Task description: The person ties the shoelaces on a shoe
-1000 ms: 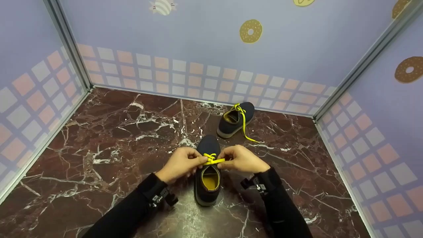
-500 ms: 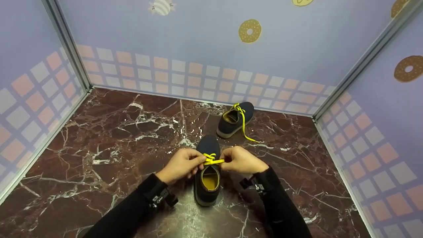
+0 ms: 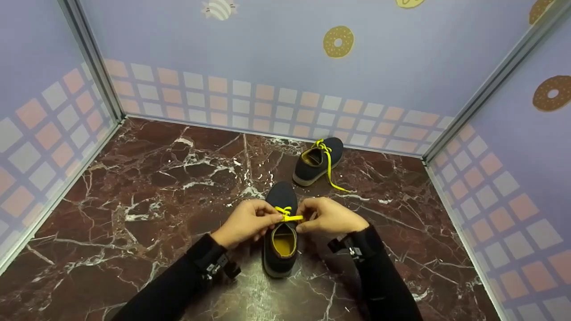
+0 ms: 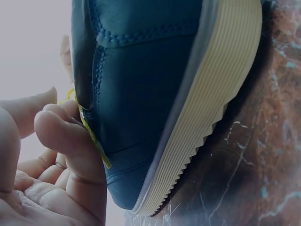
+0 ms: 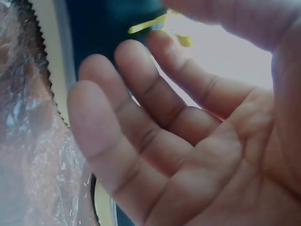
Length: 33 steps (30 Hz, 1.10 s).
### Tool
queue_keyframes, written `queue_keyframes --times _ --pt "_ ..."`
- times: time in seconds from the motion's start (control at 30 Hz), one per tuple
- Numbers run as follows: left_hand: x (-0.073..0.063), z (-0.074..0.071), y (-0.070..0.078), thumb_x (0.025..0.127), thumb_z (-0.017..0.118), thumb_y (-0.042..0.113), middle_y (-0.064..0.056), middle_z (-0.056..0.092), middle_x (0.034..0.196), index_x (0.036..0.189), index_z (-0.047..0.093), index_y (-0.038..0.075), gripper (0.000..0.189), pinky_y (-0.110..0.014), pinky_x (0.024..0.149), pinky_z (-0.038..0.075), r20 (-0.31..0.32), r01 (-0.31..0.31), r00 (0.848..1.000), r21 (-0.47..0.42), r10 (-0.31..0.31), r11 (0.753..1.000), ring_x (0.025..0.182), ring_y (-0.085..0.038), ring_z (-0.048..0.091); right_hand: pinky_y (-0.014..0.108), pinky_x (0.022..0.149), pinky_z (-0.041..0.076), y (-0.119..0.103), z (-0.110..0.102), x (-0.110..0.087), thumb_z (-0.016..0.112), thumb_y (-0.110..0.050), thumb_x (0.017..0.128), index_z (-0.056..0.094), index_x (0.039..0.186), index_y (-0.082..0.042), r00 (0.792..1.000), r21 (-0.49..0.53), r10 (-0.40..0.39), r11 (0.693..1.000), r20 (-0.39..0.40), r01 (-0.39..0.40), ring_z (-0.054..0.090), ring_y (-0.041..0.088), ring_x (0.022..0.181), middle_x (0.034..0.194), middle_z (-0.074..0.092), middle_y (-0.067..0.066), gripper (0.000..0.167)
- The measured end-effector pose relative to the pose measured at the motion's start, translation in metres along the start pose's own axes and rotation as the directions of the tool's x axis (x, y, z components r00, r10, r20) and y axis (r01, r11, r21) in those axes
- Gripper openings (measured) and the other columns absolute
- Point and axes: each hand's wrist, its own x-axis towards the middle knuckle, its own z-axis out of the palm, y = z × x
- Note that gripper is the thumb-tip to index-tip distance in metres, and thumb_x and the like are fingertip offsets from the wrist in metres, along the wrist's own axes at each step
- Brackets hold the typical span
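Note:
A dark navy shoe (image 3: 280, 195) with a mustard lining stands upright on the floor, toe pointing away. Across its tongue lies a yellow shoelace (image 3: 293, 218) with a loop sticking out to the right. My left hand (image 3: 244, 221) pinches the lace at the knot between thumb and index finger. At the loop's right end, my right hand (image 3: 331, 216) holds thumb and index fingertips apart. In the right wrist view its other fingers curve loosely beside the shoe, near the yellow lace (image 5: 149, 23). The left wrist view shows the shoe's ribbed cream sole (image 4: 221, 80).
A second navy shoe (image 3: 308, 173) stands behind to the right, its loose yellow lace (image 3: 330, 170) trailing onto the floor. Brown marble-patterned floor (image 3: 178, 178) surrounds both shoes. Lilac panels with printed squares (image 3: 241, 105) enclose the back and sides.
My right thumb and index finger have parted from the loop's end, and that hand has shifted slightly right. The left fingertips have slid slightly right along the knot. Both shoes stay put.

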Motion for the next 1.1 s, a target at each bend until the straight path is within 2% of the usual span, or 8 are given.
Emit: queue_keyframes --times 0.17,0.33,0.67,1.1 --pt "-0.0006 0.0001 0.0009 0.101 0.085 0.021 -0.003 0.070 0.076 0.105 0.080 0.004 0.019 -0.021 0.043 0.047 -0.013 -0.017 1.000 0.003 0.017 1.000 0.050 -0.009 0.053 0.026 0.068 0.051 -0.0004 0.0008 0.0018 0.086 -0.040 0.100 0.077 0.104 -0.022 1.000 0.044 -0.022 0.999 -0.008 0.022 0.065 0.016 0.079 0.091 0.073 -0.008 0.020" --pt "-0.0005 0.0011 0.0008 0.101 0.084 0.020 -0.003 0.070 0.076 0.105 0.081 0.003 0.018 -0.021 0.043 0.047 -0.020 -0.029 0.999 0.013 0.029 0.999 0.050 -0.008 0.053 0.023 0.063 0.045 -0.0025 0.0045 0.0054 0.080 -0.038 0.105 0.079 0.101 -0.020 0.999 0.074 -0.047 0.996 -0.010 0.048 0.058 0.007 0.071 0.085 0.070 -0.011 0.018" --pt "-0.0012 0.0022 0.0022 0.104 0.081 0.017 -0.008 0.073 0.083 0.106 0.079 -0.001 0.018 -0.020 0.045 0.048 -0.013 -0.049 0.999 0.017 0.049 0.999 0.055 -0.009 0.056 0.023 0.057 0.047 -0.0036 0.0074 0.0073 0.075 -0.035 0.109 0.078 0.101 -0.014 0.999 0.147 -0.039 0.988 -0.003 0.039 0.060 0.009 0.066 0.086 0.073 0.020 0.022" --pt "-0.0001 0.0001 0.0026 0.106 0.077 0.014 -0.006 0.073 0.083 0.105 0.078 -0.002 0.016 -0.021 0.047 0.050 0.016 -0.050 0.999 0.029 0.050 0.998 0.058 -0.009 0.058 0.022 0.052 0.044 -0.0016 0.0091 0.0079 0.080 -0.025 0.105 0.077 0.098 -0.012 0.999 0.206 -0.029 0.978 -0.038 0.036 0.055 0.009 0.060 0.083 0.069 0.022 0.015"
